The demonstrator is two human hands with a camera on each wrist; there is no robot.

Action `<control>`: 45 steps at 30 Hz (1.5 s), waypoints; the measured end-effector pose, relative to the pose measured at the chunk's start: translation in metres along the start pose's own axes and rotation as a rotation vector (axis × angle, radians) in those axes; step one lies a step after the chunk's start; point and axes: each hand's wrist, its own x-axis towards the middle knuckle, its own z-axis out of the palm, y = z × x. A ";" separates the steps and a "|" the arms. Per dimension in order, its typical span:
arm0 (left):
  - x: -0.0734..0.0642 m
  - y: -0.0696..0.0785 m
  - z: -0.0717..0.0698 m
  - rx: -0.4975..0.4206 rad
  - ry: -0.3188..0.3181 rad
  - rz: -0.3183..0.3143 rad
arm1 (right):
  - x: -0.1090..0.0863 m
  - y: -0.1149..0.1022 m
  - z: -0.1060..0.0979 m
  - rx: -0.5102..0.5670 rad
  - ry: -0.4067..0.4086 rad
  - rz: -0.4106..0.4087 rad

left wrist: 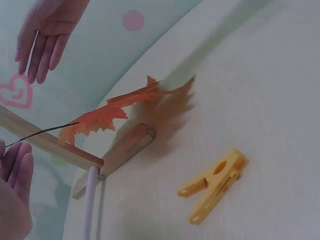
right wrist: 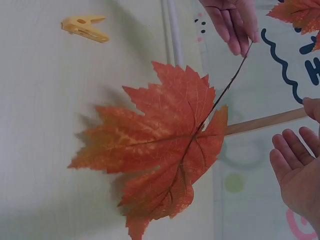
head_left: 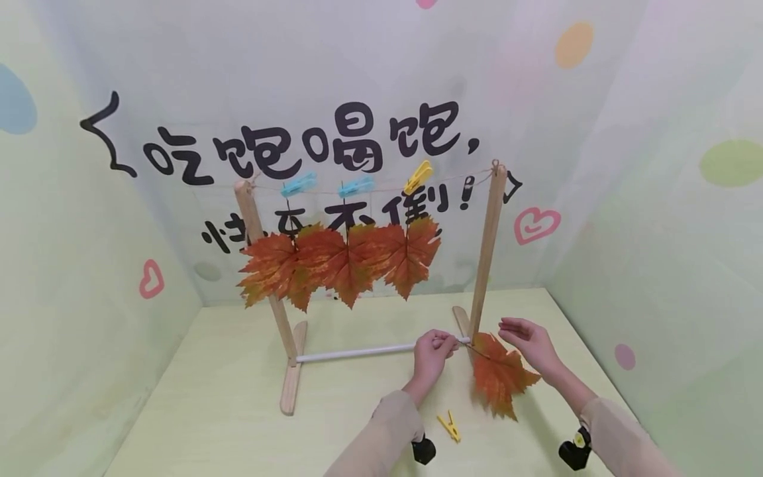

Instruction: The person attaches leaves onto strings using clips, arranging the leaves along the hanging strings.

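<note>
My left hand (head_left: 434, 358) pinches the thin dark stem of an orange-red maple leaf (head_left: 502, 376), which hangs out to the right, just above the table. Close by, on the leaf's far right side, my right hand (head_left: 532, 343) is raised with fingers extended and holds nothing. In the right wrist view the leaf (right wrist: 165, 135) shows its broad face, with the stem running up to the left fingers. A yellow clothespin (head_left: 450, 426) lies on the table below the hands; the left wrist view shows the same clothespin (left wrist: 214, 186) from near.
A wooden frame with a right post (head_left: 489, 252), left post (head_left: 268, 278) and white crossbar (head_left: 357, 352) stands behind. From its string, blue clothespins (head_left: 356, 187) and a yellow one (head_left: 418, 177) hold three maple leaves (head_left: 348, 262). Printed walls enclose the table (head_left: 226, 397).
</note>
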 end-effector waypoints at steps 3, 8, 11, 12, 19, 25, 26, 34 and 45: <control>0.001 0.018 -0.001 -0.026 -0.008 0.013 | 0.004 -0.004 -0.001 -0.003 -0.011 -0.011; 0.003 0.037 -0.002 -0.034 -0.017 0.025 | 0.011 -0.010 -0.007 0.035 0.004 -0.082; 0.004 0.047 -0.003 -0.021 -0.023 0.045 | 0.016 -0.014 -0.012 0.051 0.030 -0.120; 0.004 0.050 -0.003 -0.019 -0.025 0.053 | 0.018 -0.015 -0.014 0.054 0.032 -0.127; 0.001 0.074 -0.010 0.092 -0.043 0.133 | 0.025 -0.023 -0.020 0.079 0.025 -0.155; 0.002 0.093 -0.023 0.178 -0.069 0.175 | 0.025 -0.026 -0.017 0.083 0.013 -0.149; 0.003 0.096 -0.025 0.185 -0.072 0.177 | 0.025 -0.026 -0.016 0.074 0.011 -0.140; 0.008 0.109 -0.052 0.182 -0.122 0.194 | 0.024 -0.014 -0.003 0.021 -0.018 -0.086; 0.007 0.129 -0.079 0.301 -0.096 0.236 | 0.016 0.001 0.023 -0.007 -0.103 -0.047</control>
